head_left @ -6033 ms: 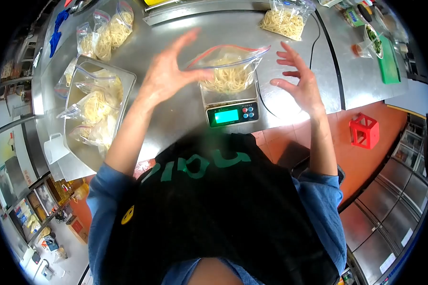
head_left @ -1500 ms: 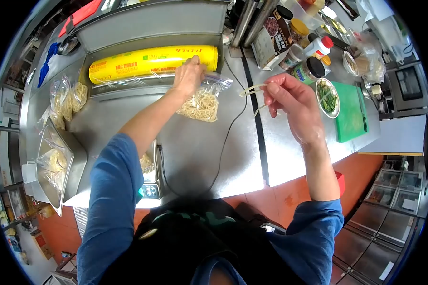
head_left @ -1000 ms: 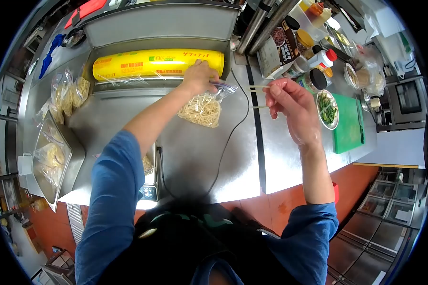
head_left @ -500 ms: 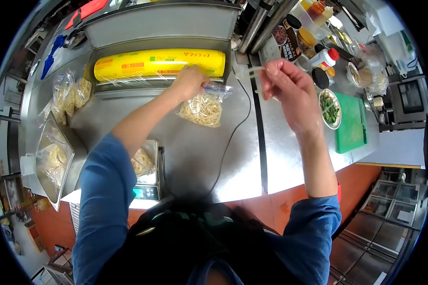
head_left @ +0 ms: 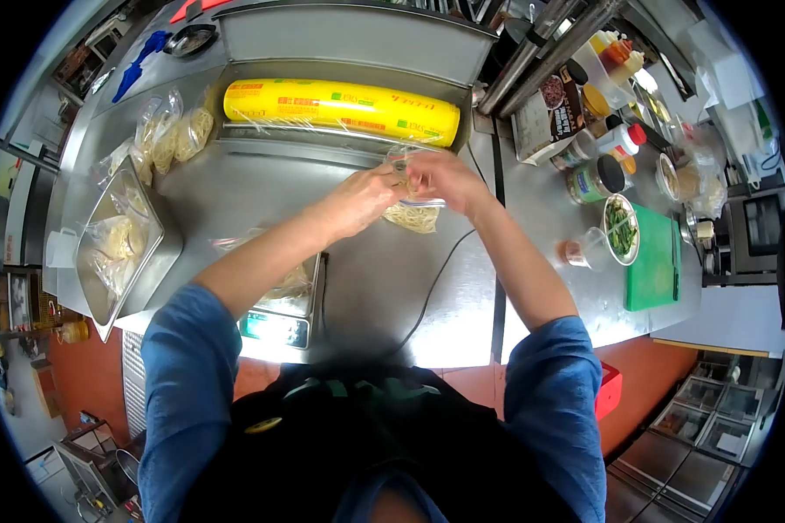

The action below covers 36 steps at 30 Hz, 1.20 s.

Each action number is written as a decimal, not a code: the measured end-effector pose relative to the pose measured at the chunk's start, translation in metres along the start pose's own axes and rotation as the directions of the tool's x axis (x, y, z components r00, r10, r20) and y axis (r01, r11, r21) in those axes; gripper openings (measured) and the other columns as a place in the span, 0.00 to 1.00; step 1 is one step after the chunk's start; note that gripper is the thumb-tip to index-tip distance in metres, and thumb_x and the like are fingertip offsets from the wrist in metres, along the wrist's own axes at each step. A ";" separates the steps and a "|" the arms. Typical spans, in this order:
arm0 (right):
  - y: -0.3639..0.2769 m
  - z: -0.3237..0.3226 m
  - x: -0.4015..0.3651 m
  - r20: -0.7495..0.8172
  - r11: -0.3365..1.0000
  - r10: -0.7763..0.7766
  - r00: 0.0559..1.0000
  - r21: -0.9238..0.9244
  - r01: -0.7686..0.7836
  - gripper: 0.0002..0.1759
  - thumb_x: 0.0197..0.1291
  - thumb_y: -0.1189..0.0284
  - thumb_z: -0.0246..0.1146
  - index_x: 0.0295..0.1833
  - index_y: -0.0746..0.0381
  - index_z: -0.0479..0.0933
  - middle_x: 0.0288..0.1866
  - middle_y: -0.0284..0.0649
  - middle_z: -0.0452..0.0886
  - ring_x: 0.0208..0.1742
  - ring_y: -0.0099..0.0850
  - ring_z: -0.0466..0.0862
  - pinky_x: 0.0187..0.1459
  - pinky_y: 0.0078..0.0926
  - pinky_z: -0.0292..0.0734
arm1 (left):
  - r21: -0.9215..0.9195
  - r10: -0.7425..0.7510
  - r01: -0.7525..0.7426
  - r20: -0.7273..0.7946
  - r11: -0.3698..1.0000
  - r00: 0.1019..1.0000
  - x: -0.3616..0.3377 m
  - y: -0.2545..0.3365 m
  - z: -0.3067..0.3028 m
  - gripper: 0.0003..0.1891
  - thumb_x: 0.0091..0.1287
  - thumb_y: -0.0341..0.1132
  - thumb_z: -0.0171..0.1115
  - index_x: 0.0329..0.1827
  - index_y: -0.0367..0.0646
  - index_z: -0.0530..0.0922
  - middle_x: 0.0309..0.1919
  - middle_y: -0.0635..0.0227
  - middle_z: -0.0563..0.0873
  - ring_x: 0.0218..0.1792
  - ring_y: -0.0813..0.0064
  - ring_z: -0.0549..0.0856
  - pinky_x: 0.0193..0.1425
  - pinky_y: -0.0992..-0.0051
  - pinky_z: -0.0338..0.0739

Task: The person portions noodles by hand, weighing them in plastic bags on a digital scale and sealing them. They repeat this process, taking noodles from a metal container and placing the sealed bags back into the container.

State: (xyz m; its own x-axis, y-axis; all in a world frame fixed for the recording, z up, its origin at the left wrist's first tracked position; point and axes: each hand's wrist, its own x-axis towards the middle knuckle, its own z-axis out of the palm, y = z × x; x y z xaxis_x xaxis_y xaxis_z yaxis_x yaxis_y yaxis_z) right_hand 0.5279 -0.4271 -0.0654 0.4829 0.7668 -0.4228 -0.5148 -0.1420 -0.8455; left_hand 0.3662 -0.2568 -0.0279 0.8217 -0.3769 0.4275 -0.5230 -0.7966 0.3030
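"What's there, left to right?"
"Nine o'clock, a steel pan (head_left: 167,254) of bagged noodles (head_left: 118,248); eight, a filled bag (head_left: 292,283) on the scale (head_left: 275,329); twelve, the noodle bag (head_left: 412,218), upper part between both hands; three, a bowl of greens (head_left: 621,228)."
"Hands?"
"Left hand (head_left: 366,199) pinches its mouth; right hand (head_left: 447,180) bunched, grip unclear."
"Surface?"
"Steel counter (head_left: 449,318), orange floor (head_left: 650,388) at four."

Our left hand (head_left: 364,200) and right hand (head_left: 449,180) meet at the noodle bag (head_left: 412,216), near the yellow roll (head_left: 340,111).
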 end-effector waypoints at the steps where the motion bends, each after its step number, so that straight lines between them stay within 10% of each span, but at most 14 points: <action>1: 0.017 -0.011 0.009 0.074 0.897 0.018 0.997 -0.442 0.017 0.07 0.67 0.69 0.65 0.42 0.62 0.80 0.34 0.33 0.80 0.37 0.26 0.81 0.50 0.31 0.82 | 0.002 -0.003 0.003 -0.002 1.000 1.000 -0.003 0.001 -0.001 0.11 0.60 0.24 0.63 0.45 0.40 0.84 0.45 0.60 0.85 0.55 0.58 0.83 0.56 0.61 0.82; 2: 0.025 -0.016 0.012 0.130 0.611 0.066 0.989 -0.789 0.063 0.07 0.66 0.70 0.65 0.44 0.62 0.81 0.39 0.36 0.83 0.41 0.30 0.84 0.51 0.33 0.82 | -0.014 -0.045 0.046 0.065 0.999 0.997 -0.004 0.003 0.000 0.13 0.59 0.24 0.63 0.47 0.40 0.84 0.47 0.61 0.85 0.55 0.59 0.82 0.56 0.61 0.83; 3: 0.025 -0.007 0.006 0.129 0.612 0.066 0.989 -0.788 0.062 0.07 0.66 0.70 0.65 0.44 0.62 0.81 0.39 0.36 0.83 0.41 0.30 0.84 0.51 0.33 0.82 | -0.028 -0.084 0.088 0.132 0.996 0.988 -0.004 0.006 0.001 0.15 0.59 0.24 0.63 0.49 0.40 0.83 0.48 0.61 0.85 0.56 0.59 0.82 0.56 0.62 0.83; 5: 0.013 0.028 -0.018 0.190 -0.215 -0.061 0.980 -0.961 0.173 0.12 0.64 0.69 0.67 0.50 0.63 0.83 0.52 0.44 0.84 0.55 0.41 0.85 0.56 0.41 0.81 | -0.005 -0.071 0.074 0.209 0.997 0.975 -0.001 0.013 -0.004 0.14 0.60 0.24 0.63 0.50 0.39 0.83 0.49 0.62 0.85 0.57 0.59 0.82 0.57 0.63 0.83; 8: -0.007 0.050 -0.045 0.289 -0.281 -0.261 0.921 -0.935 0.214 0.23 0.62 0.62 0.71 0.60 0.60 0.80 0.64 0.51 0.79 0.63 0.48 0.81 0.62 0.46 0.78 | 0.048 -0.051 0.040 0.254 0.998 0.966 -0.001 0.021 -0.019 0.16 0.61 0.26 0.65 0.53 0.39 0.82 0.52 0.63 0.85 0.60 0.59 0.80 0.59 0.65 0.82; 11: -0.040 0.065 -0.088 0.249 -0.267 -0.550 0.797 -0.957 0.114 0.43 0.56 0.56 0.76 0.75 0.58 0.68 0.71 0.52 0.73 0.67 0.48 0.79 0.65 0.43 0.76 | -0.066 -0.091 0.087 -0.057 0.994 0.994 -0.018 0.036 -0.076 0.31 0.56 0.35 0.75 0.65 0.41 0.79 0.56 0.59 0.84 0.65 0.54 0.77 0.70 0.58 0.74; 15: 0.003 0.003 -0.055 0.132 -0.171 -0.595 0.793 -0.985 0.035 0.63 0.48 0.49 0.80 0.83 0.59 0.52 0.75 0.51 0.70 0.70 0.50 0.76 0.68 0.43 0.74 | 0.192 -0.397 0.353 0.561 0.916 0.727 -0.085 0.031 -0.152 0.53 0.43 0.47 0.84 0.77 0.48 0.69 0.59 0.53 0.83 0.65 0.55 0.77 0.76 0.52 0.63; 17: 0.009 -0.005 -0.031 -0.159 0.145 -0.487 0.859 -0.984 -0.100 0.72 0.42 0.46 0.82 0.84 0.61 0.46 0.76 0.53 0.70 0.73 0.53 0.73 0.70 0.45 0.72 | 0.275 -0.461 0.371 0.486 0.887 0.743 -0.132 0.008 -0.135 0.53 0.42 0.49 0.84 0.76 0.48 0.70 0.58 0.53 0.84 0.65 0.55 0.78 0.76 0.54 0.63; 19: 0.021 0.011 -0.022 -0.207 -0.023 -0.664 0.718 -0.955 -0.297 0.65 0.42 0.41 0.79 0.79 0.63 0.57 0.70 0.53 0.75 0.72 0.56 0.73 0.68 0.46 0.73 | 0.350 -0.515 0.391 0.417 0.851 0.749 -0.159 -0.001 -0.121 0.53 0.41 0.51 0.84 0.75 0.48 0.71 0.56 0.54 0.85 0.64 0.55 0.78 0.75 0.55 0.63; 22: 0.010 0.009 -0.003 -0.159 -0.198 -0.605 0.780 -0.919 -0.341 0.58 0.44 0.38 0.77 0.72 0.64 0.65 0.69 0.51 0.76 0.72 0.55 0.73 0.63 0.47 0.76 | 0.249 -0.529 0.475 0.536 0.844 0.658 -0.169 0.001 -0.126 0.47 0.45 0.50 0.82 0.72 0.49 0.75 0.54 0.56 0.85 0.63 0.54 0.79 0.74 0.57 0.63; 25: 0.004 0.015 0.015 -0.150 -0.205 -0.576 0.803 -0.925 -0.320 0.55 0.43 0.35 0.76 0.66 0.64 0.68 0.66 0.51 0.79 0.68 0.52 0.78 0.58 0.47 0.79 | -0.017 -0.450 0.480 0.318 0.877 0.834 -0.183 0.019 -0.144 0.36 0.46 0.46 0.82 0.62 0.49 0.84 0.50 0.59 0.87 0.60 0.56 0.81 0.72 0.57 0.64; 28: 0.000 0.014 0.024 -0.360 -0.026 -0.522 0.773 -0.899 -0.436 0.54 0.43 0.35 0.76 0.63 0.66 0.72 0.58 0.51 0.84 0.59 0.47 0.85 0.55 0.46 0.80 | 0.267 -0.447 0.405 0.120 0.874 0.886 -0.209 -0.002 -0.123 0.22 0.52 0.39 0.78 0.52 0.48 0.88 0.44 0.60 0.89 0.54 0.56 0.84 0.67 0.57 0.70; 32: 0.025 -0.029 0.039 -0.170 -0.025 -0.641 0.748 -0.970 -0.241 0.39 0.50 0.43 0.78 0.55 0.65 0.82 0.47 0.47 0.89 0.49 0.40 0.89 0.48 0.40 0.82 | -0.019 -0.537 0.537 -0.012 0.844 0.843 -0.214 -0.001 -0.110 0.13 0.57 0.26 0.69 0.46 0.43 0.88 0.38 0.56 0.90 0.44 0.51 0.87 0.53 0.56 0.80; 36: -0.018 0.083 -0.029 -0.095 0.196 -0.596 0.798 -0.980 0.029 0.13 0.61 0.64 0.75 0.45 0.62 0.89 0.25 0.37 0.85 0.28 0.18 0.79 0.35 0.23 0.75 | -0.145 -0.625 0.608 -0.173 0.780 0.761 -0.243 0.017 -0.154 0.14 0.59 0.22 0.65 0.47 0.40 0.88 0.37 0.51 0.90 0.39 0.50 0.89 0.47 0.59 0.83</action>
State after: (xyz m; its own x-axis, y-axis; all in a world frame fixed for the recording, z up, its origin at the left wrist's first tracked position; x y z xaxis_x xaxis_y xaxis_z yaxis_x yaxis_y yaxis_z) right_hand 0.4647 -0.3951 -0.0110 0.7591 0.6367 0.1353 0.6077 -0.6188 -0.4977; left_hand 0.1228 -0.1062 0.0046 0.9131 0.2932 0.2832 0.0591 -0.7827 0.6196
